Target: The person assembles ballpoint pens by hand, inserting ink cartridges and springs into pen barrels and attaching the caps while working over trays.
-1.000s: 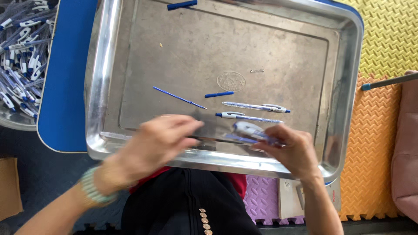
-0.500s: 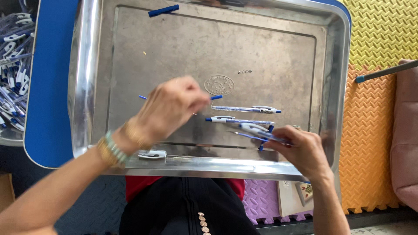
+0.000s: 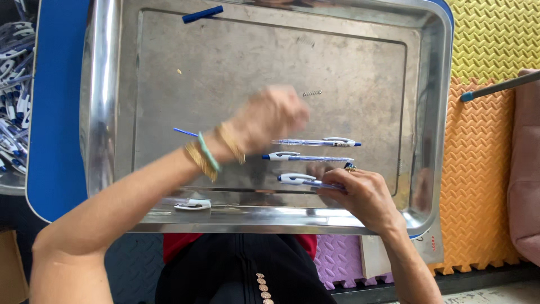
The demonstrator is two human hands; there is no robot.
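The right hand pinches one end of a pen with a white clip and a clear blue barrel, which lies low in the metal tray, near its front rim. A pen like this is judged light, stiff and smooth, so it may roll or slip on the steel; the barrel near the middle, or the clip end, looks like the surest place to take hold. Just above it lie two more pens, the middle pen and the upper pen, side by side and apart from each other.

The left hand is blurred over the tray above these pens, with bangles at the wrist; I cannot tell whether its fingers are spread or closed on something. A thin blue refill shows just beside that wrist. A small metal spring lies alone further up the tray, and a blue cap near the far rim. A white clip piece rests on the front rim.

The tray sits on a blue surface. At the left edge a bin of pen parts holds white and blue pieces. To the right are yellow and orange foam mats; no readable package is in view.
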